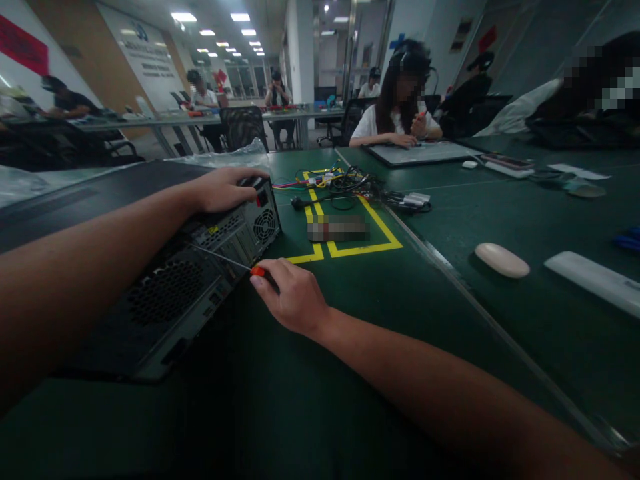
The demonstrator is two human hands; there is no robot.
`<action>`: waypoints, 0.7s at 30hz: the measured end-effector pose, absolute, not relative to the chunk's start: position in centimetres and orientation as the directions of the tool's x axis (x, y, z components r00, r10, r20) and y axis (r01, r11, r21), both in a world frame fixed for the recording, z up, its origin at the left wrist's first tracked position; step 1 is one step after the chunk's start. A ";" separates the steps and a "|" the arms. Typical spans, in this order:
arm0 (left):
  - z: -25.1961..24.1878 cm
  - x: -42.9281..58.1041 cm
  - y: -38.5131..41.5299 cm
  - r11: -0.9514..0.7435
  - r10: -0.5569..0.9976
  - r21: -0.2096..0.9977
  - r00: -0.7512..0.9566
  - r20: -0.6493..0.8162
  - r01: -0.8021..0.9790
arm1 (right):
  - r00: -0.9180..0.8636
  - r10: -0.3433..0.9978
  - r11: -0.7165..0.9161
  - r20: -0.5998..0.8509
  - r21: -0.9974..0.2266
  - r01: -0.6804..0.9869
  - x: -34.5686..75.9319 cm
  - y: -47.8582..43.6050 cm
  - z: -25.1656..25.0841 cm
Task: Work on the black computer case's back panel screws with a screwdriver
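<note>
A black desktop computer case (75, 193) lies on its side at the left of the green table, its metal back panel turned towards me. My left hand (227, 189) grips the case's far top corner, above the power supply fan grille (264, 225). In my right hand (294, 292) is a screwdriver (258, 271) with an orange-red handle, pinched between thumb and fingers. Its thin shaft runs left to the back panel near the expansion slots. Whether the tip sits in a screw is too small to tell.
Yellow tape (360, 251) marks the table beyond my right hand, with tangled cables (357, 183) and a blurred-out item there. To the right lie a pale oval object (501, 259) and a white bar (595, 277). A person (395, 127) works across the table.
</note>
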State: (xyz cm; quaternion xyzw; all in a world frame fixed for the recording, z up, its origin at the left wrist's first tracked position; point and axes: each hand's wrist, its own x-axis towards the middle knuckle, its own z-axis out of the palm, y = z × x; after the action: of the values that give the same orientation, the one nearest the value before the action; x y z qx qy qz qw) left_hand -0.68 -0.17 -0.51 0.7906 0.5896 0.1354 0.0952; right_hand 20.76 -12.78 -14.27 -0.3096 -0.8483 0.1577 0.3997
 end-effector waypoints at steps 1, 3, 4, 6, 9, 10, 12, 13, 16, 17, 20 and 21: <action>-0.5 -0.6 -0.2 -0.284 0.959 0.311 0.265 0.102 0.907 | -0.487 0.649 0.760 0.585 -0.522 0.386 20.7 -12.8 -14.3; -0.4 -0.5 -0.4 -0.280 0.960 0.304 0.263 0.096 0.911 | -0.481 0.644 0.764 0.595 -0.541 0.352 20.7 -12.7 -14.6; -0.3 -0.4 -0.4 -0.279 0.960 0.297 0.263 0.095 0.913 | -0.481 0.641 0.765 0.599 -0.547 0.339 20.7 -12.7 -14.7; -0.2 -0.3 -0.5 -0.273 0.962 0.291 0.257 0.093 0.917 | -0.490 0.634 0.771 0.598 -0.538 0.340 20.7 -12.6 -14.9; -0.2 -0.4 -0.5 -0.261 0.965 0.303 0.244 0.096 0.916 | -0.502 0.619 0.785 0.604 -0.491 0.377 20.7 -12.5 -14.9; -0.3 -0.4 -0.5 -0.264 0.964 0.306 0.245 0.099 0.915 | -0.507 0.615 0.789 0.604 -0.478 0.387 20.7 -12.5 -14.9; -0.3 -0.4 -0.5 -0.274 0.962 0.305 0.255 0.099 0.912 | -0.516 0.611 0.791 0.600 -0.464 0.398 20.8 -12.5 -14.7; -0.3 -0.5 -0.4 -0.276 0.961 0.306 0.259 0.097 0.911 | -0.519 0.613 0.790 0.595 -0.462 0.403 20.8 -12.5 -14.6; -0.4 -0.6 -0.3 -0.272 0.962 0.308 0.255 0.096 0.912 | -0.518 0.622 0.783 0.588 -0.464 0.414 20.7 -12.6 -14.6; -0.5 -0.7 -0.2 -0.275 0.961 0.307 0.256 0.100 0.911 | -0.516 0.624 0.781 0.587 -0.465 0.416 20.7 -12.6 -14.6; -0.6 -0.8 0.0 -0.293 0.956 0.307 0.276 0.099 0.905 | -0.518 0.623 0.782 0.586 -0.463 0.416 20.7 -12.5 -14.7; -0.6 -0.9 0.1 -0.294 0.956 0.307 0.278 0.097 0.905 | -0.519 0.622 0.783 0.587 -0.463 0.415 20.7 -12.5 -14.7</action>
State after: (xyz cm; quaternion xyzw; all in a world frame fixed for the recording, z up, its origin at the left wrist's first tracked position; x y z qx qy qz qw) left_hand -0.86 0.06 -0.62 0.7935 0.5862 0.1321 0.0960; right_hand 20.69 -12.53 -14.72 -0.3010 -0.8612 0.1335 0.3872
